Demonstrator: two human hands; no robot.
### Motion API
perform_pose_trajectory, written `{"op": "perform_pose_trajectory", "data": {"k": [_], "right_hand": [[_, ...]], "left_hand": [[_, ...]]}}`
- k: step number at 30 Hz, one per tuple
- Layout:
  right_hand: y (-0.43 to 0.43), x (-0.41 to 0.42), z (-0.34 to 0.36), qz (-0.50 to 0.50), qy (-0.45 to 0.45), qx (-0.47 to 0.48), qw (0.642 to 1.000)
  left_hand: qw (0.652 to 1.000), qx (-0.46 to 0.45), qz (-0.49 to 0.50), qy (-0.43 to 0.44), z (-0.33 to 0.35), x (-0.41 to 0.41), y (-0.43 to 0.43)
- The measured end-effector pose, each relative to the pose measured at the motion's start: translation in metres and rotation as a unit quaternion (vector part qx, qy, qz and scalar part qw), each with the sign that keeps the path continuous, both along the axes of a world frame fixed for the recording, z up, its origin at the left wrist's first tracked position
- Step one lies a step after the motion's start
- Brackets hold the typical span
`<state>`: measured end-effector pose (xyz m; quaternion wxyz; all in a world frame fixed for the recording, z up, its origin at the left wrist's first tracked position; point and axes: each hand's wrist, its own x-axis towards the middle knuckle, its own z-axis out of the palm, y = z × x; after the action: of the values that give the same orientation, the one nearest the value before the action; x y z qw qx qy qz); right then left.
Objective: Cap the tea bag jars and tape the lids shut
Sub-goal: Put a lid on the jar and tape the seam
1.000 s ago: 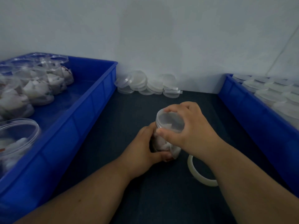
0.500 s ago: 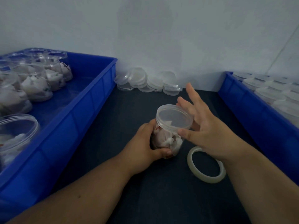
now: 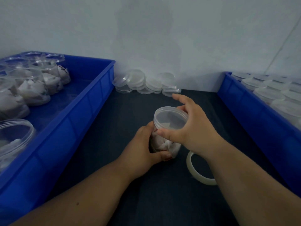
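Observation:
A clear plastic jar (image 3: 164, 145) filled with white tea bags stands on the dark table in the middle. My left hand (image 3: 143, 149) grips its body from the left. A clear lid (image 3: 170, 117) sits on the jar's mouth, and my right hand (image 3: 192, 128) holds the lid's rim with the thumb in front and fingers behind; the index finger sticks out toward the wall. A roll of clear tape (image 3: 197, 172) lies flat on the table just right of the jar, partly hidden under my right forearm.
A blue crate (image 3: 78, 115) on the left holds several uncapped jars of tea bags (image 3: 32, 88). Another blue crate (image 3: 254, 108) on the right holds several capped jars. Loose clear lids (image 3: 143, 83) are piled against the white wall behind.
My right hand was on the lid, lifted off with fingers spread, and now holds the lid's rim again. My left hand and the jar stayed in place.

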<state>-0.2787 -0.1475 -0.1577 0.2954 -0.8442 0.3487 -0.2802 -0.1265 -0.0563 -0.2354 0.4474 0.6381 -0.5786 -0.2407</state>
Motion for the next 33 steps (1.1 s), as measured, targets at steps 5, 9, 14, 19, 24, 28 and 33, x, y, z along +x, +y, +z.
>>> {"op": "perform_pose_trajectory", "data": {"k": [5, 9, 14, 19, 24, 28, 33], "right_hand": [[-0.001, -0.005, -0.003, 0.060, 0.009, 0.029, 0.998], [-0.021, -0.021, 0.011, 0.200, 0.039, 0.118, 0.972], [-0.025, -0.013, 0.010, 0.217, 0.027, 0.085, 0.972], [-0.021, -0.010, 0.002, 0.210, -0.005, 0.089, 0.974], [-0.003, -0.013, -0.005, 0.142, -0.022, 0.063, 0.988], [0.017, -0.013, -0.015, 0.055, -0.068, 0.049, 0.995], [0.029, -0.007, -0.019, 0.031, -0.119, 0.089, 0.988]], "left_hand": [[1.000, -0.006, -0.016, 0.022, 0.000, 0.000, -0.001], [0.999, 0.024, -0.037, 0.025, -0.004, -0.001, -0.002], [0.996, 0.074, -0.051, 0.007, 0.001, -0.005, -0.001], [0.997, 0.072, -0.035, -0.009, 0.001, -0.008, 0.002], [0.999, 0.031, -0.002, -0.041, -0.002, -0.017, 0.005], [0.998, 0.021, 0.023, -0.056, -0.002, -0.023, 0.004], [0.998, 0.036, 0.024, -0.050, 0.003, -0.025, 0.006]]}}
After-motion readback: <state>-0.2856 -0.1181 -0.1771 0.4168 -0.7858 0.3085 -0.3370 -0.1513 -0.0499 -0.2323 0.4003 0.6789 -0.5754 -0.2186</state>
